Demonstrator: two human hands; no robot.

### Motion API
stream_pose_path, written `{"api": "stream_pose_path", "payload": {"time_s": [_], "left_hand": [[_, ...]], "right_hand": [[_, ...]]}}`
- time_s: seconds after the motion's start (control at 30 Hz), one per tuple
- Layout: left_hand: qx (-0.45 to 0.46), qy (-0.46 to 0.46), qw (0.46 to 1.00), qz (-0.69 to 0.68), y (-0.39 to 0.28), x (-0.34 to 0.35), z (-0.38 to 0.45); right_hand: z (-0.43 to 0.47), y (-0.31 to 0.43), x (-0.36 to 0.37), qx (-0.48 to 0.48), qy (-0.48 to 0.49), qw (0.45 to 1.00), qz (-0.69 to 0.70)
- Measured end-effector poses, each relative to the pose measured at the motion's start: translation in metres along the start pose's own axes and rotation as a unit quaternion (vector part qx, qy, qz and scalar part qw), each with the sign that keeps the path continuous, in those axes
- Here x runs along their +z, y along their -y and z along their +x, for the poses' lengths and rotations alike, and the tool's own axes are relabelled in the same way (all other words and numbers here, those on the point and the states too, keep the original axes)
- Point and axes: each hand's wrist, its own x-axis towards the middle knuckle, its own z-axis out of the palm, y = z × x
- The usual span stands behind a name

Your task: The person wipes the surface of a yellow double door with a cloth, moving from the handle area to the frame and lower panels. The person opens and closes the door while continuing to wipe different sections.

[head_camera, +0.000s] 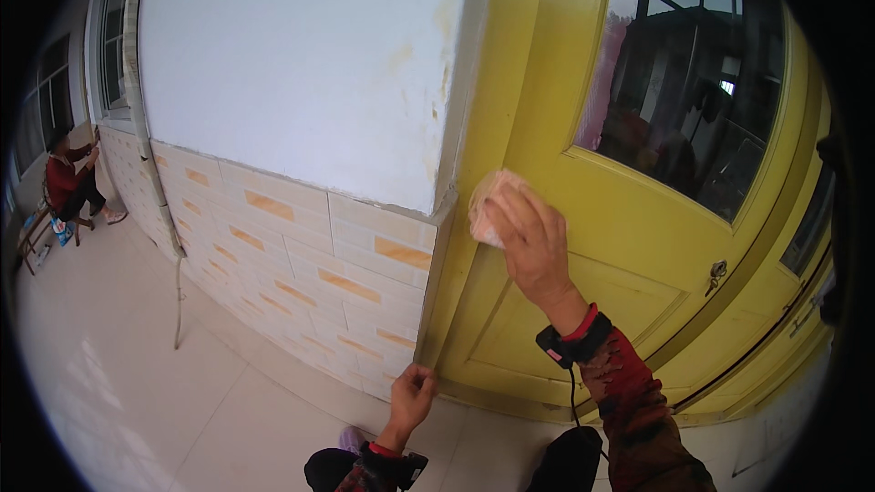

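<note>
A folded pinkish cloth (493,210) is in my right hand (534,239), pressed against the yellow door frame beside the panelled yellow door (622,232). The fingers are bent over the cloth. Lower down, near the foot of the tiled wall corner, my left hand (413,393) is held with its fingers curled in; I see nothing in it. A metal lock with a key (716,273) sits on the door, to the right of my right hand. Above it is the door's glass pane (683,82), with reflections in it.
A white wall (294,68) with a tiled lower part (287,239) stands left of the door frame. A pipe (152,171) runs down it. At the far left a person (68,181) sits on a stool near a small wooden bench (33,240). Pale floor tiles (205,383) lie below.
</note>
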Motion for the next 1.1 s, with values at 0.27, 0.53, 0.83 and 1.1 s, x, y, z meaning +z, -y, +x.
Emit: {"api": "stream_pose_path", "payload": {"time_s": [0.27, 0.53, 0.83, 1.1], "left_hand": [[-0.004, -0.016, 1.0, 0.026, 0.002, -0.001, -0.005], [-0.027, -0.018, 0.999, 0.006, -0.009, -0.002, -0.008], [-0.003, -0.037, 0.999, 0.018, -0.019, 0.0, 0.002], [0.0, -0.05, 0.998, -0.031, -0.02, 0.002, 0.001]], "right_hand": [[0.01, 0.009, 0.032, -0.026, 0.009, 0.999, -0.036], [-0.133, 0.083, 0.085, -0.01, 0.094, 0.995, 0.028], [-0.265, 0.146, 0.096, 0.148, 0.396, 0.856, 0.298], [-0.227, 0.08, 0.046, 0.644, 0.063, 0.261, 0.716]]}}
